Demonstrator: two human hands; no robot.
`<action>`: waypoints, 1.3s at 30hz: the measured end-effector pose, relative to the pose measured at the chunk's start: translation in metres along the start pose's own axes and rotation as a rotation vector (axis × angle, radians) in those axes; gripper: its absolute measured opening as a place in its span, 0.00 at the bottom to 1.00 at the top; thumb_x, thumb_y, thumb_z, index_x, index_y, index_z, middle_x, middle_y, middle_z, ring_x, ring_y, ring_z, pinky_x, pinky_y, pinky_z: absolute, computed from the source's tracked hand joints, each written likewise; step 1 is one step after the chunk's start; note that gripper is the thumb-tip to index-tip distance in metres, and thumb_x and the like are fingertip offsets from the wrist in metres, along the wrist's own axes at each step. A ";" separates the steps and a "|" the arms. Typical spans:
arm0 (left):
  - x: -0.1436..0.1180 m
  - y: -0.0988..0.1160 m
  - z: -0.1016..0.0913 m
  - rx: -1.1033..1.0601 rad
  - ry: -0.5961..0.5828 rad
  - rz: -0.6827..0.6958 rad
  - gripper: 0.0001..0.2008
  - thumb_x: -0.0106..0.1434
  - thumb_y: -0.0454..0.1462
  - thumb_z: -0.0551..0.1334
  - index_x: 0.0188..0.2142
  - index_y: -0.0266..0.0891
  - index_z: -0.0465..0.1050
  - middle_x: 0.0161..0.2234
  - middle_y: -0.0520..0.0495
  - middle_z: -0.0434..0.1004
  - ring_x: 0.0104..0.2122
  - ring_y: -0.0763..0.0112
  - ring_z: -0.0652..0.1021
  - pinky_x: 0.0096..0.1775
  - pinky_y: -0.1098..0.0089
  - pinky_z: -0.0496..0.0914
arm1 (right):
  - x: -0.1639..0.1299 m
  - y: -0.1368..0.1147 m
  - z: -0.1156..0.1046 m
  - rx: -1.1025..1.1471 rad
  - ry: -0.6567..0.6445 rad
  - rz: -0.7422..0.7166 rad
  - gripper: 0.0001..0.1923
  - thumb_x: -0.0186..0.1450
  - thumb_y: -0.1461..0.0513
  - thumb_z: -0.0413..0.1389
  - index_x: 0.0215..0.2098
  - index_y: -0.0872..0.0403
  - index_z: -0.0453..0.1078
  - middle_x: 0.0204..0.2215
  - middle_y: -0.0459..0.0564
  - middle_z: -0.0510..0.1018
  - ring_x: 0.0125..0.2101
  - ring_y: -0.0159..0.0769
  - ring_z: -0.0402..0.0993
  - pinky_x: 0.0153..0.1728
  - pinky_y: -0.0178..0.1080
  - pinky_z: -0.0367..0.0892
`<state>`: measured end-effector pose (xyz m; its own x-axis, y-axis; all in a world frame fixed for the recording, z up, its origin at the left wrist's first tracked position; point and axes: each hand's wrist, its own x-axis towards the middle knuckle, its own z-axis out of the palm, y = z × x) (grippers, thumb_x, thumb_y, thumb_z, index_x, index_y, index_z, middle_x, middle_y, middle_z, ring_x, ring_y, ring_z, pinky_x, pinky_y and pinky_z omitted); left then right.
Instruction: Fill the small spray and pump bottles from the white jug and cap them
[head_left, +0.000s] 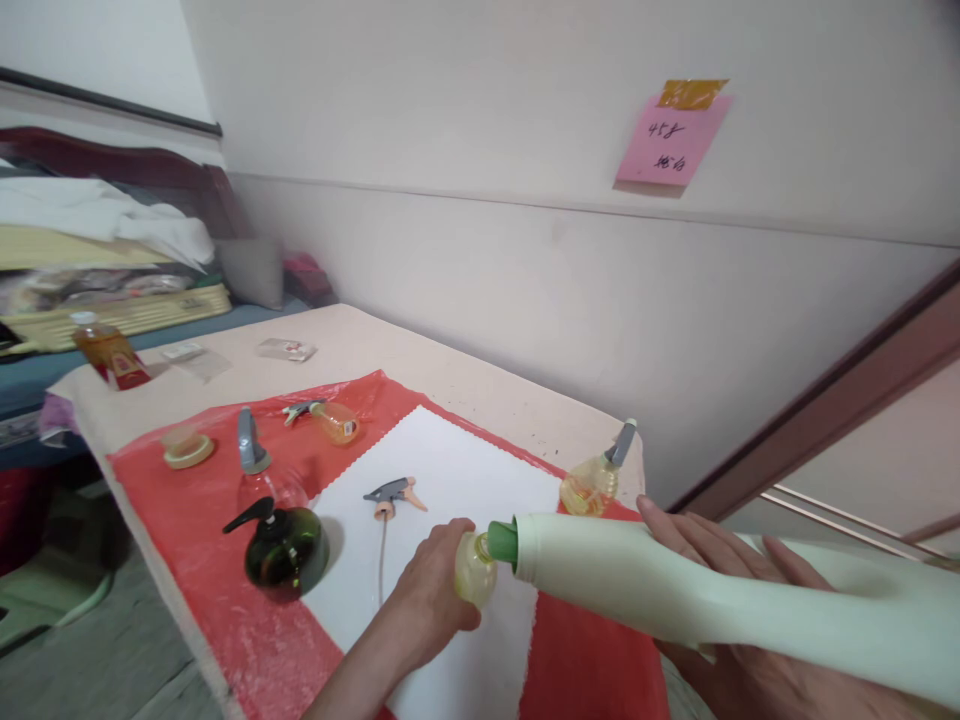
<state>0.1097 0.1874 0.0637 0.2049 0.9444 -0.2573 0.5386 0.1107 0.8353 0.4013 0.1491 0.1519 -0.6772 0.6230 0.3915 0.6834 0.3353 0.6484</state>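
Head view, table against a plain wall. The left hand (435, 590) is wrapped around a small clear bottle (472, 570) with yellowish content, holding it over the white sheet (465, 470) near the table's front edge. The right hand (720, 560) is clamped on a large pale green jug (675, 585), fingers spread over its top side, jug tipped nearly flat. The jug's green spout (502, 541) sits right at the mouth of the small bottle, touching or almost touching; cannot tell which.

The white sheet lies on a red plastic cover (195, 520) over the beige table (375, 345). On the sheet, just beyond the left hand, a loose grey spray head (390, 494) with its thin tube trailing toward the person. To the left on the red cover: a dark green pump bottle (283, 550), a clear spray bottle with grey trigger (255, 470) behind it, a small orange spray bottle lying on its side (330, 420), and a round lid (187, 447). Near the far right corner stands another yellow spray bottle (596, 478). A pink note (671, 135) is taped to the wall.
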 end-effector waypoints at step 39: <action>-0.004 0.009 -0.002 0.030 -0.002 -0.023 0.35 0.42 0.30 0.64 0.51 0.48 0.65 0.47 0.50 0.70 0.45 0.62 0.72 0.39 0.69 0.65 | 0.000 -0.003 -0.002 -0.023 -0.022 0.021 0.27 0.62 0.66 0.48 0.60 0.53 0.66 0.58 0.61 0.71 0.53 0.56 0.69 0.51 0.63 0.63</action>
<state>0.1116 0.1853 0.0731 0.1933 0.9411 -0.2774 0.5677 0.1234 0.8140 0.3989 0.1469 0.1511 -0.6566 0.6453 0.3905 0.6904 0.3059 0.6555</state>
